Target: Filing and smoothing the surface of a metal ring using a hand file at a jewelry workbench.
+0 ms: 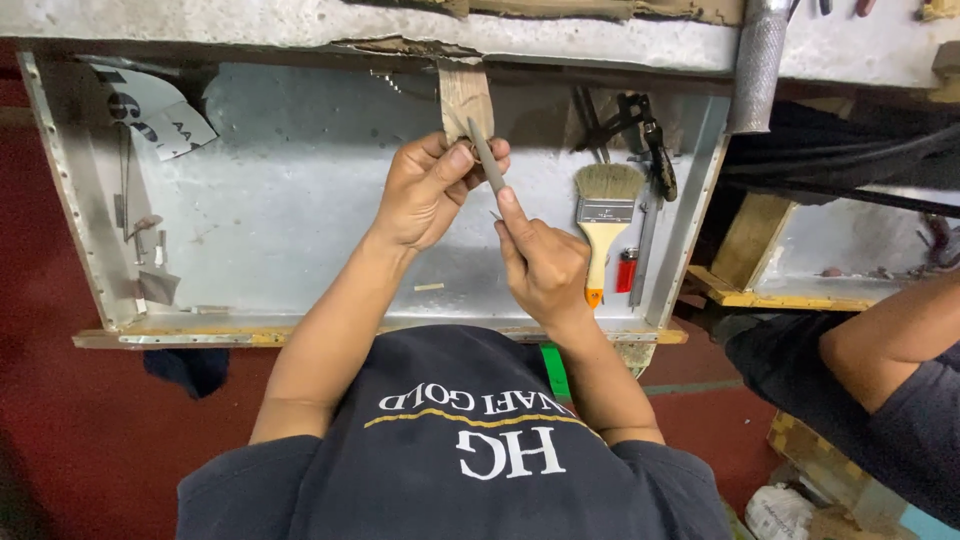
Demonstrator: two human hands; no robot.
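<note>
You are at the filing step: your right hand (545, 265) is clenched around the lower end of a slim grey file (487, 157), forefinger laid along it, and the file slants up to your left hand (428, 190), whose grip pinches a small part too hidden by the fingers to identify. Both hands hang over the shallow metal tray (300, 200). Just right of the file, a paintbrush (605, 215) with an orange-tipped handle lies in the tray, with a small red lighter (627, 270) beside it. The next stroke, I judge, calls for a steady pinch and short, light passes, keeping the file clear of your fingertips.
</note>
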